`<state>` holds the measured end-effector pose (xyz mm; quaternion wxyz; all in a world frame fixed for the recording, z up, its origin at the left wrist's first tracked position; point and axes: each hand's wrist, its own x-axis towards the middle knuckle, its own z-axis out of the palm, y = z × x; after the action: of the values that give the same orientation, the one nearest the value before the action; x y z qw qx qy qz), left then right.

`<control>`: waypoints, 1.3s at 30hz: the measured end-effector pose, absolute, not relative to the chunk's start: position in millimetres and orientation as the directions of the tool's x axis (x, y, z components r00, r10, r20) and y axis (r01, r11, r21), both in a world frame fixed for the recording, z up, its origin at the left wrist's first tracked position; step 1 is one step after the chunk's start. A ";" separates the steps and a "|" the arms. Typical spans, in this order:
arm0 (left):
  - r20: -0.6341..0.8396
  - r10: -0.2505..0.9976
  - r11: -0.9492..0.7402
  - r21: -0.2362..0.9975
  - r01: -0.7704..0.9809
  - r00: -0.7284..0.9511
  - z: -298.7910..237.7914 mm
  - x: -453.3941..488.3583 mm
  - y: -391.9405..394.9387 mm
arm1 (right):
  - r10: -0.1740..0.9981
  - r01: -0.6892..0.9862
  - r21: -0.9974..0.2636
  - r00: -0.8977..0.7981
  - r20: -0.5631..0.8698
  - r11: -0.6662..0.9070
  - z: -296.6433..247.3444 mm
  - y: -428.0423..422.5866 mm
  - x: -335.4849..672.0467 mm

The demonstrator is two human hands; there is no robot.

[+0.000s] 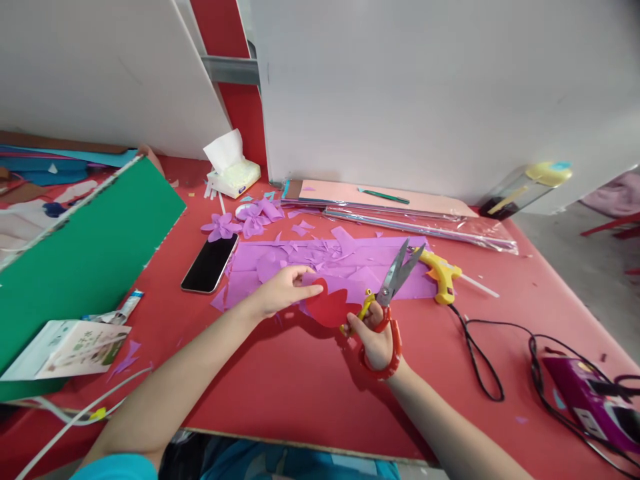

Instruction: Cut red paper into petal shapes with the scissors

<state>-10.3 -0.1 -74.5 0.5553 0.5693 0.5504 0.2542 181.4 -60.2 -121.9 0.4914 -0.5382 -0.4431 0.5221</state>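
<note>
My left hand point(285, 290) pinches the upper left edge of a red paper cut-out point(330, 308) just above the red table point(280, 387). My right hand point(376, 340) grips red-and-yellow-handled scissors point(395, 277) through the handle loops. The blades are apart and point up to the right, away from the cut-out. Sheets and scraps of purple paper point(345, 263) lie right behind both hands.
A black phone point(210, 263) lies left of the purple paper, purple paper flowers point(250, 220) behind it. A yellow glue gun point(443, 273) with a black cord point(480, 360) sits right. A green board point(85, 253), a tissue box point(233, 173), a pink sheet point(380, 197) and a purple box point(590, 400) surround them.
</note>
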 end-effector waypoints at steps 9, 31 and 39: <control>-0.305 0.914 0.229 0.932 0.282 0.268 -88.5 -3.8 -31.6 | 0.984 -0.060 -0.985 0.059 -0.168 -0.165 -120.7 -64.7 180.7; 0.034 0.968 -0.150 0.869 0.471 0.247 -98.1 -3.2 -43.5 | 0.987 0.034 -0.989 0.079 -0.140 -0.143 -125.8 -62.7 182.7; 0.012 0.969 -0.135 0.862 0.489 0.247 -94.2 -2.9 -43.0 | 0.989 0.007 -0.992 0.069 -0.127 -0.128 -131.3 -63.7 183.6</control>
<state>-2.9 -43.0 -94.2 0.3885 0.6873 0.5304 0.3089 183.6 -63.7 -131.3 0.4810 -0.5504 -0.4524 0.5109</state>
